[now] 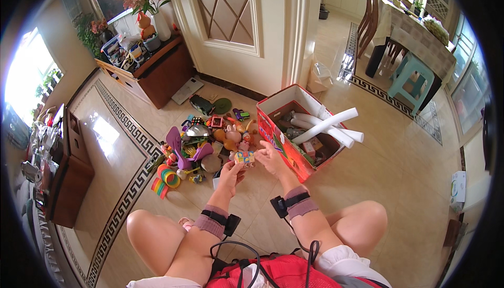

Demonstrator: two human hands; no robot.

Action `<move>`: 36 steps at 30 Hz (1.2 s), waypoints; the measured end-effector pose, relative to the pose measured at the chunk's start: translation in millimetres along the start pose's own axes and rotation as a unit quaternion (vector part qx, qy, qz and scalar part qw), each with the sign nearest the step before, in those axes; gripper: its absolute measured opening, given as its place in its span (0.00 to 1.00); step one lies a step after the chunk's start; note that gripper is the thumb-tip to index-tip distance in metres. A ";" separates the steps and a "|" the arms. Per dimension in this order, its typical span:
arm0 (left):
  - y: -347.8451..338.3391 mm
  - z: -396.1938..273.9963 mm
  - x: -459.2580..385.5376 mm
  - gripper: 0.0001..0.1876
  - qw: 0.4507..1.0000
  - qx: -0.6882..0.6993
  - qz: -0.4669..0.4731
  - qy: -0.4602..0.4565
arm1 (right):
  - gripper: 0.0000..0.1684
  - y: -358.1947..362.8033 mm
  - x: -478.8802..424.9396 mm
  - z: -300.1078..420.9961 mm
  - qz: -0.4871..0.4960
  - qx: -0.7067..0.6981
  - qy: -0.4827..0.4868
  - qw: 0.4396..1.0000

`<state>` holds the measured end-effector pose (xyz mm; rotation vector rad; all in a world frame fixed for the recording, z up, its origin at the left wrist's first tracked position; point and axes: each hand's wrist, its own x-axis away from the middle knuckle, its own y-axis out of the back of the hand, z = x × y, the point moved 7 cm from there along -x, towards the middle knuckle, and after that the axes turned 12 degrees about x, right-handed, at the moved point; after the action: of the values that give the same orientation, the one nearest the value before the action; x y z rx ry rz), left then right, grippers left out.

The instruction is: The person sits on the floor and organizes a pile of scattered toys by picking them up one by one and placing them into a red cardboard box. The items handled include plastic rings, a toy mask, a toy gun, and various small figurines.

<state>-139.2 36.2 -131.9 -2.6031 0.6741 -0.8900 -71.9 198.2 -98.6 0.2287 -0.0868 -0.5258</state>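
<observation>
My left hand [231, 177] holds a small puzzle cube [245, 159] with colourful printed pictures on its faces, gripped at its left side. Just right of the cube is my right hand [271, 161], its fingers apart; whether a fingertip touches the cube is hard to tell. Beyond and to the left of my hands a heap of toys spreads over the tiled floor. In it are a purple plastic toy [178, 146], a rainbow coil spring [169, 175], a silver bowl-like piece [198, 131] and a pink rabbit toy [233, 134].
A red cardboard box [277, 138] stands right of the heap, with white foam tubes [327, 124] sticking out over its rim. Behind the heap are a wooden cabinet [165, 71] and a flat scale-like panel [188, 90]. A light-blue plastic stool [411, 79] is at the far right.
</observation>
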 end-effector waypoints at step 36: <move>66.3 37.6 29.5 0.11 0.996 -0.055 -0.036 0.061 | 0.11 -23.2 30.4 -48.9 -0.003 -0.197 -0.228 0.953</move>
<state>-116.7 -30.0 -174.2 -2.7021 0.6818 -1.0699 -50.2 172.8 -150.9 -0.2884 -0.4257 -0.5834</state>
